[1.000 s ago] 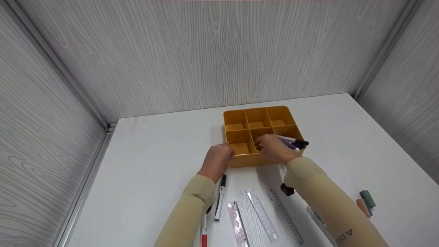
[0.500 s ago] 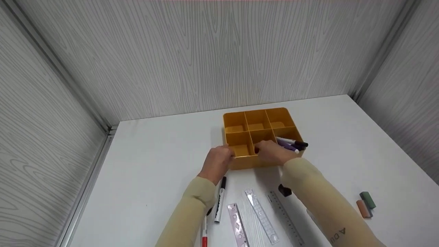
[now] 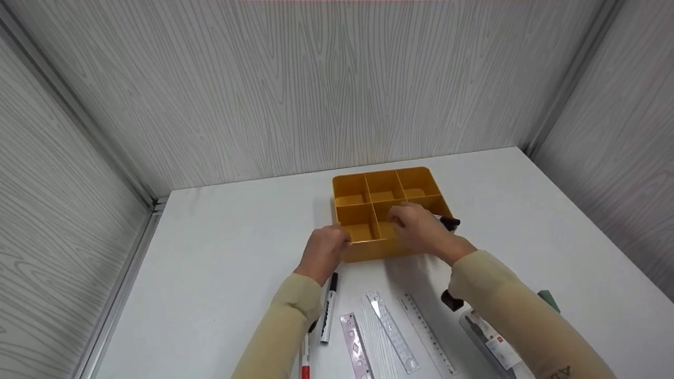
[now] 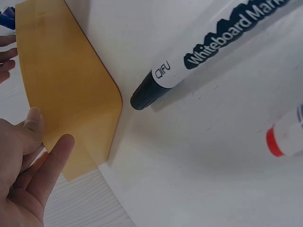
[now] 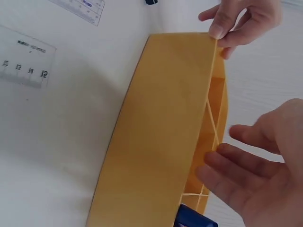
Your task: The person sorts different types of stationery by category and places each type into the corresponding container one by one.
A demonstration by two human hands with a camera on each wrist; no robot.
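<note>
One yellow six-compartment box (image 3: 371, 251) is set toward the desk's back, its near-left rim pinched by the left hand (image 3: 323, 250). The right hand (image 3: 424, 230), fingers loosely spread, is held at the front-middle compartment. Three rulers (image 3: 392, 332) and two markers (image 3: 327, 316) are laid nearer. The white desk (image 3: 237, 247) is backed by wood-grained panels (image 3: 263, 95). Pens (image 3: 449, 221), partly hidden, are held front-right.

On my head feed the left hand (image 3: 324, 250) grips the near-left rim of a yellow six-compartment organizer (image 3: 374, 250) on a white table (image 3: 237, 263). I have the right hand (image 3: 419, 230) over its front middle compartment, with dark pen caps (image 3: 449, 222) jutting past the right rim. Nearer me I see a black-capped marker (image 3: 329, 311), a red-ended marker (image 3: 305, 363) partly behind the left sleeve (image 3: 279, 326), a pink ruler (image 3: 356, 345), two clear rulers (image 3: 392, 332), a small black object (image 3: 452, 300), and, partly behind the right sleeve (image 3: 518, 310), a clear case (image 3: 478, 334) and a green block (image 3: 548, 299).
</note>
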